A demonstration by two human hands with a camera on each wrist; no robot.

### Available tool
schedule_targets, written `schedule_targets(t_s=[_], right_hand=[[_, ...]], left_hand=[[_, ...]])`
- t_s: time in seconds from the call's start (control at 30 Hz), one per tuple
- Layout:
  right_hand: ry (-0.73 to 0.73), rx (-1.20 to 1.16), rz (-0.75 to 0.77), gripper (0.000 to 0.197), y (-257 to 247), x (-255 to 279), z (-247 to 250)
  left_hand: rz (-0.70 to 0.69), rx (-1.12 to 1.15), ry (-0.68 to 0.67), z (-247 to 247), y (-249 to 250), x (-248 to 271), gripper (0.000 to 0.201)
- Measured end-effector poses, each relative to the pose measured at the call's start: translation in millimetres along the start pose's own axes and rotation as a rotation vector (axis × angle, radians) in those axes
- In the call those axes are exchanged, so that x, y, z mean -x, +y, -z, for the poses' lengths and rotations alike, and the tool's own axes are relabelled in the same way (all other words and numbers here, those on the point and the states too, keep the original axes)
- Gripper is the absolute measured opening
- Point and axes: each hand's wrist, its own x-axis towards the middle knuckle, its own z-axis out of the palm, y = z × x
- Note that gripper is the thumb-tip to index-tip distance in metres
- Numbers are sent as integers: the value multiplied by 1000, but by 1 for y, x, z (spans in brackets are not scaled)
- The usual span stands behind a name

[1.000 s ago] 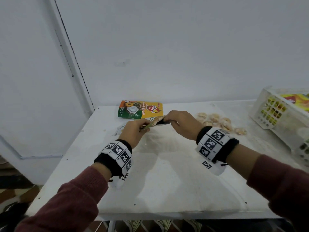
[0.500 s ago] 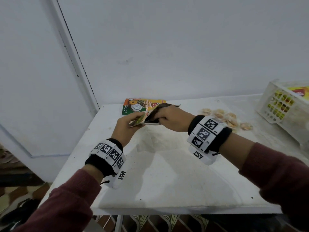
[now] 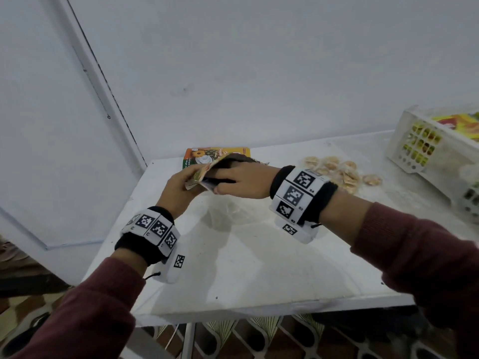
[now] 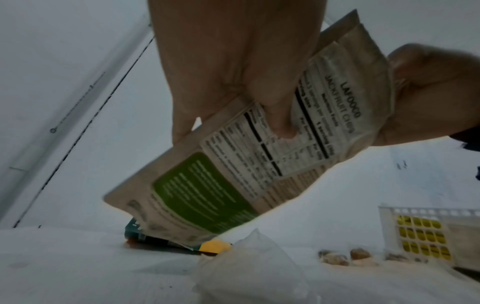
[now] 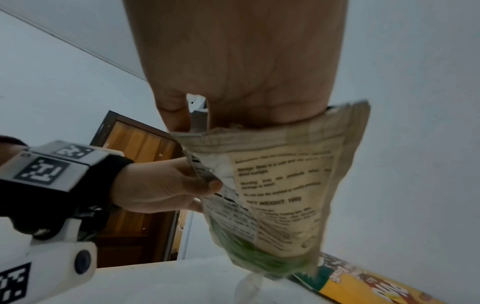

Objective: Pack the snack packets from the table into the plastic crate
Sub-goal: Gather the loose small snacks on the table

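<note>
A beige jackfruit chips packet hangs above the table's far left, held by both hands. My left hand pinches its lower side, thumb on the printed back. My right hand grips the upper end; its fingertips are hidden in or behind the packet's dark mouth. The right wrist view shows the packet hanging below my palm, with the left hand pinching its edge. An orange and green packet lies flat behind the hands. The white plastic crate stands at the far right with yellow packets inside.
A pile of small round snacks in clear wrappers lies between the hands and the crate. A crumpled clear wrapper lies on the white table under the hands. The wall is close behind; a brown door stands off to the left.
Both hands have lifted the beige packet higher off the table and tilted it more upright. The right hand has moved further over its upper end.
</note>
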Motion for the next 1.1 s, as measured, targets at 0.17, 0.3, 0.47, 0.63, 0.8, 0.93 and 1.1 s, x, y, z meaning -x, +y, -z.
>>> schedule_targets(t_s=[0.17, 0.3, 0.47, 0.63, 0.8, 0.93, 1.1], right_hand=[[145, -135, 3, 38, 16, 16, 14], [254, -119, -171, 35, 54, 35, 17], [-328, 24, -557, 64, 81, 61, 0], [-566, 163, -536, 76, 95, 63, -21], [-463, 336, -433, 31, 104, 59, -30], [-238, 286, -406, 20, 97, 67, -14], [353, -307, -321, 12, 77, 83, 27]], left_hand=[[119, -389, 73, 0, 6, 0, 38], [237, -695, -160, -14, -1, -5, 47], [368, -938, -692, -44, -3, -6, 58], [452, -1055, -809, -58, 7, -3, 72], [481, -1028, -812, -57, 15, -4, 81], [525, -990, -742, -51, 16, -5, 107], [212, -716, -406, -65, 52, -5, 116]])
